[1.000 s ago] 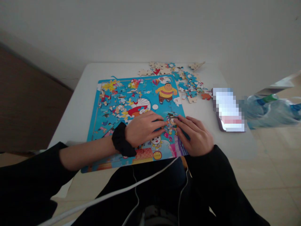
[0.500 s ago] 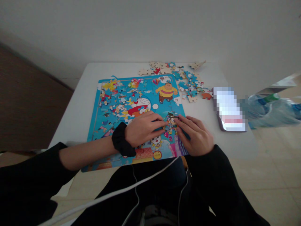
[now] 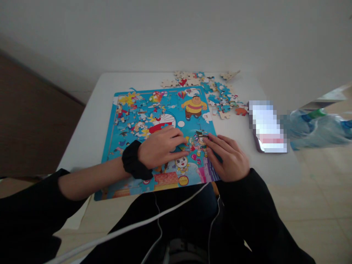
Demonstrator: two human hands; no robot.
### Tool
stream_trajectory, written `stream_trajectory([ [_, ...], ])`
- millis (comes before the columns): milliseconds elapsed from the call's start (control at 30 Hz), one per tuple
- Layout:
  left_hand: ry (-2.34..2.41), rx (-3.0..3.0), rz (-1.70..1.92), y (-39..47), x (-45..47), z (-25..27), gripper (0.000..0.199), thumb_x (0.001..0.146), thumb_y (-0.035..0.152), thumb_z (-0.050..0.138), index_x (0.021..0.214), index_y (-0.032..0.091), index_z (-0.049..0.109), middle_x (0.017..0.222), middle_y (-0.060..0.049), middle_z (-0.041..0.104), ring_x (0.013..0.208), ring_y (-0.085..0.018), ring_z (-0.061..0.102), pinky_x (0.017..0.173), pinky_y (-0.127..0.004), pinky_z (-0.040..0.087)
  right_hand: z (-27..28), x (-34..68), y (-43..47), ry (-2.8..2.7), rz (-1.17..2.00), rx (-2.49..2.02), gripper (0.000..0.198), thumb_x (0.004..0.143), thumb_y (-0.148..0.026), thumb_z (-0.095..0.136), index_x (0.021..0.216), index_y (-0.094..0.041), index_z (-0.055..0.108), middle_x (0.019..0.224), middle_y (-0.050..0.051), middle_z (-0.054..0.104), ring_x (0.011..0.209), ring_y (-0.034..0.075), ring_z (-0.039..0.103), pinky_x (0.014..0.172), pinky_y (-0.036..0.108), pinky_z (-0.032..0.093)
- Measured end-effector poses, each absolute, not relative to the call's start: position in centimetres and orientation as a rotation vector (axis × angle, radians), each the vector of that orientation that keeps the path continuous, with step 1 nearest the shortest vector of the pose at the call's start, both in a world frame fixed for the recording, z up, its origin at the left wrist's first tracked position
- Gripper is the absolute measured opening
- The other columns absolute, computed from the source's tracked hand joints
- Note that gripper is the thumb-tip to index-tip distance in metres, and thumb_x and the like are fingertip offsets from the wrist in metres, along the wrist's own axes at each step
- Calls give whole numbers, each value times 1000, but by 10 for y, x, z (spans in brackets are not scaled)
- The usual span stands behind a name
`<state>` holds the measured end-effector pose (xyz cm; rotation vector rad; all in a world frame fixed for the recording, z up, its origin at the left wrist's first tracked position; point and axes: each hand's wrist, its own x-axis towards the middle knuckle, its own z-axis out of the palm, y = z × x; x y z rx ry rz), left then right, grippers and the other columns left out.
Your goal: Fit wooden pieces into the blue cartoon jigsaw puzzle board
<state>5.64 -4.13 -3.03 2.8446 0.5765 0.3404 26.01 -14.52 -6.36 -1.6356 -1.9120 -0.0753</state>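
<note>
A blue jigsaw puzzle board (image 3: 108, 146) with bright cartoon figures lies tilted on the table's front part. Over its middle my left hand (image 3: 162, 146) reaches in from the left, a black scrunchie (image 3: 134, 160) on the wrist. Its thumb and fingers are apart, with the tips low over the picture; no piece shows clearly between them. My right hand (image 3: 229, 156) rests on the board's right edge. Its outstretched fingertips touch a small cartoon figure (image 3: 202, 145) in a dark hat. Several loose puzzle pieces (image 3: 220, 93) are heaped beyond the board's upper right corner.
A phone (image 3: 268, 126) with a blurred screen lies at the right of the white table (image 3: 90, 106). Past it is a clear plastic bag of bottles (image 3: 320, 126). A white cable (image 3: 137, 223) crosses in front of my lap. A wall rises behind the table.
My left hand has drawn back leftward from the small figure, uncovering more of the picture between the hands. The right hand stays almost where it was.
</note>
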Motion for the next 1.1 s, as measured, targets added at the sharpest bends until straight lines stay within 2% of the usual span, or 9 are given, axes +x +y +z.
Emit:
stream_trajectory([
  [200,543,2792,259,-32,47,-26,31,90,41,43,92,14,59,102,-7,61,95,-18,55,85,-29,41,-64,263,-144,-1849,-33,-1613,30,86,-23,47,109,-16,65,114,9,64,103,21,58,91,39,48],
  [400,576,2818,220,-32,44,-24,26,91,32,41,97,14,59,100,-7,62,92,-17,56,84,-29,41,-63,264,-146,-1798,20,-1638,31,86,-24,45,111,-18,65,113,8,65,101,20,60,89,38,49],
  [700,638,2816,376,-34,58,-30,26,87,37,51,95,14,60,94,-6,61,86,-17,56,76,-27,43,-67,266,-146,-1847,13,-1607,29,85,-24,49,107,-17,67,112,6,65,103,21,58,91,39,48],
  [833,673,2823,422,-34,63,-34,32,86,43,52,94,13,61,92,-6,61,84,-17,56,74,-27,44,-68,266,-146,-1855,-4,-1620,29,85,-25,49,106,-17,67,111,6,65,102,21,58,90,38,48],
  [933,595,2821,391,-29,61,-33,39,84,47,53,101,13,61,96,-7,61,87,-17,57,76,-27,44,-68,266,-146,-1849,0,-1615,29,85,-25,48,106,-17,67,112,6,65,102,21,58,90,38,48],
  [1100,457,2819,271,-22,54,-28,31,90,35,47,108,14,61,100,-8,61,90,-17,56,79,-27,43,-68,265,-146,-1834,8,-1612,28,84,-25,50,106,-19,67,111,5,66,102,21,58,90,39,49],
])
